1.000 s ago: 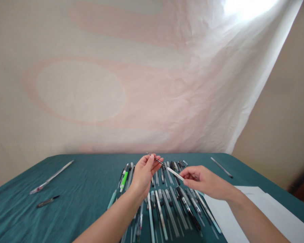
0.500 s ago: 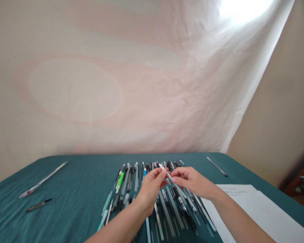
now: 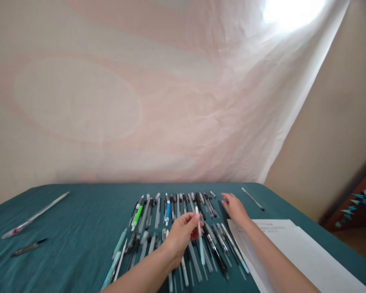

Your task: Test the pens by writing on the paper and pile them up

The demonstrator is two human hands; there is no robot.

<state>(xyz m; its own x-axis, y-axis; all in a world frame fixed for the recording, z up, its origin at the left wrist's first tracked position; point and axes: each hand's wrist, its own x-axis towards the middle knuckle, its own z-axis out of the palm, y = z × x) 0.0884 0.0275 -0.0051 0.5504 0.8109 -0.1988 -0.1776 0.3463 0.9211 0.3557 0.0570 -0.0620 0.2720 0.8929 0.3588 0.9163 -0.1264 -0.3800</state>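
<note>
My left hand [image 3: 184,230] is closed in a pinch around a white and pale blue pen [image 3: 200,240], tilted upright above the lower row of pens. Off to the right, my right hand [image 3: 234,208] is over the cloth beside the upper row, fingers bent and apart, with nothing seen in them. A small grey cap-like piece [image 3: 212,194] lies to the left of its fingertips. Around my left hand lie many pens, among them a green pen [image 3: 137,217], a blue and white pen [image 3: 167,211] and a black pen [image 3: 221,262]. My forearm covers part of the lower row.
White paper sheets [image 3: 305,256] with some writing lie at the right. One thin pen [image 3: 252,198] rests behind them. On the left are a long clear-wrapped item [image 3: 38,213] and a dark pen [image 3: 29,247]. A pale cloth [image 3: 171,101] hangs behind the green-covered table [image 3: 88,228].
My right hand has let go of the pen and moved right. My left hand keeps the pen, now turned more upright. The view has shifted slightly.
</note>
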